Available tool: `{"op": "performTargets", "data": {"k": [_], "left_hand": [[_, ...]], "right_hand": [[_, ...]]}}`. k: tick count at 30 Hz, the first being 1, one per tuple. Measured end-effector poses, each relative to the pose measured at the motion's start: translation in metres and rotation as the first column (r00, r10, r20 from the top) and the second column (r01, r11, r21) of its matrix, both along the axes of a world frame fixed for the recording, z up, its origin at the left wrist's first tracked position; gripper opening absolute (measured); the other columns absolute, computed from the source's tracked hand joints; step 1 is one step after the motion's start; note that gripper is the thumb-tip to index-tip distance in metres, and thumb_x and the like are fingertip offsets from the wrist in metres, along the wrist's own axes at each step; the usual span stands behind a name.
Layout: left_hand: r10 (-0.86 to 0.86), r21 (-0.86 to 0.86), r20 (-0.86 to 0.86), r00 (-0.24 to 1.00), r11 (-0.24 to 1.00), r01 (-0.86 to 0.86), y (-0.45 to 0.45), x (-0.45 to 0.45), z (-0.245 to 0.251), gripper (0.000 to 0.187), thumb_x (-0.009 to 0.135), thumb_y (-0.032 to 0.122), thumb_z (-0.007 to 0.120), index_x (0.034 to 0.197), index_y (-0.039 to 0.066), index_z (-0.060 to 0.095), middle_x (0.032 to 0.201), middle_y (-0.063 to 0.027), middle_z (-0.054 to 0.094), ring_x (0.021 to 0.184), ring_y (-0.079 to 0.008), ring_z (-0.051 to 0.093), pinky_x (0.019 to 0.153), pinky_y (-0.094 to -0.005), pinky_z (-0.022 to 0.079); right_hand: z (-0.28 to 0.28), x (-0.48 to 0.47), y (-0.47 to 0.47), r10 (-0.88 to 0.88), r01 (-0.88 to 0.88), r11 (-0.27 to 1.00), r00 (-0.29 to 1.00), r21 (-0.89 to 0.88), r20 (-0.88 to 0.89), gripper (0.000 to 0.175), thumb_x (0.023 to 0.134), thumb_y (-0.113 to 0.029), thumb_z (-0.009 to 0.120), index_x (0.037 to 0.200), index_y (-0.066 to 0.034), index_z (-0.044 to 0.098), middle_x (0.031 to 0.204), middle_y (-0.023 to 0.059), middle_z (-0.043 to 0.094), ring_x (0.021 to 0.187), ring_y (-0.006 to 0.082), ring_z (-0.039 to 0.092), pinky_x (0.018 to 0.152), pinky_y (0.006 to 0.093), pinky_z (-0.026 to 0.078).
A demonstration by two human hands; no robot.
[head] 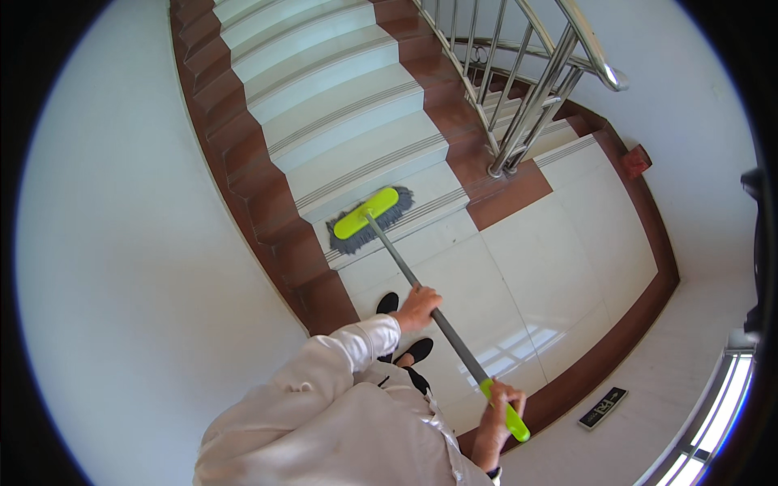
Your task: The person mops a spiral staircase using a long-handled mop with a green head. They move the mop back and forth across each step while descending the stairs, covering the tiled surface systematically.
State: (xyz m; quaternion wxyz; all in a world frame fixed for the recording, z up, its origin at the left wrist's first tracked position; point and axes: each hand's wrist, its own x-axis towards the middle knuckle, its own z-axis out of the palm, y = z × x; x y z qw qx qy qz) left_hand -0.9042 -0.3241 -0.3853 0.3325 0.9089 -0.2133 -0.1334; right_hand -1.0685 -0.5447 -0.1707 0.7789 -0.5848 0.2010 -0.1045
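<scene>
A dust mop has a lime-green head plate (383, 205) with a grey yarn fringe (349, 243). Its head lies slantwise on the lowest stair tread (434, 188). From the head a grey pole (459, 343) runs back towards my body and ends in a green grip (516, 424). My left hand (417, 308) is wrapped around the middle of the pole. At the end of the pole, my right hand (499, 413) holds the green grip. My black shoes (418, 350) stand on the landing just below the stairs.
White stairs (340, 79) with brown borders climb ahead. A steel railing (535, 91) divides them from a flight at the right. A red object (636, 161) sits against the right wall. An exit sign (602, 409) is low on the wall. White tiles (565, 243) cover the landing.
</scene>
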Motion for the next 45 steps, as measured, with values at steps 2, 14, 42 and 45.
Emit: {"op": "performTargets", "data": {"k": [2,14,42,45], "left_hand": [[0.042,0.065,0.082,0.996,0.997,-0.047,0.017,0.003,-0.005,0.017,0.073,0.003,0.066,0.085,0.010,0.058,0.094,-0.0087,0.058,0.106,-0.0330,0.053,0.100,-0.0548,0.034],[0.096,0.143,-0.088,0.992,0.986,-0.082,0.035,-0.071,0.002,0.013,0.077,0.011,0.072,0.085,0.010,0.063,0.090,-0.0079,0.057,0.104,-0.0336,0.053,0.100,-0.0530,0.032],[-0.068,0.156,0.094,0.993,0.986,0.053,0.101,0.021,0.111,0.010,0.061,0.014,0.069,0.062,0.014,0.059,0.059,-0.0075,0.058,0.067,-0.0335,0.062,0.065,-0.0458,0.040],[0.060,0.112,0.163,0.985,0.991,-0.079,0.150,0.033,0.065,0.013,0.058,0.010,0.070,0.060,0.013,0.058,0.062,-0.0083,0.059,0.074,-0.0350,0.061,0.071,-0.0466,0.040]], "right_hand": [[-0.005,-0.002,0.010,0.095,-0.099,0.993,0.994,0.071,0.051,0.017,0.094,-0.007,0.066,0.092,-0.0087,0.049,0.091,0.0071,0.061,0.101,0.0225,0.057,0.106,0.0457,0.039],[0.018,-0.031,-0.007,0.237,-0.236,0.972,0.971,0.015,-0.021,0.021,0.089,-0.009,0.072,0.087,-0.0073,0.051,0.084,0.0072,0.059,0.096,0.0229,0.056,0.109,0.0485,0.037],[0.071,0.040,-0.011,0.261,-0.275,0.961,0.932,0.021,0.250,0.022,0.092,-0.014,0.069,0.088,-0.0076,0.049,0.076,0.0105,0.058,0.084,0.0259,0.059,0.098,0.0523,0.048],[0.035,0.056,0.032,0.375,-0.374,0.927,0.922,-0.027,0.097,0.022,0.091,-0.015,0.071,0.091,-0.0096,0.049,0.094,0.0115,0.064,0.110,0.0321,0.060,0.107,0.0541,0.039]]}}
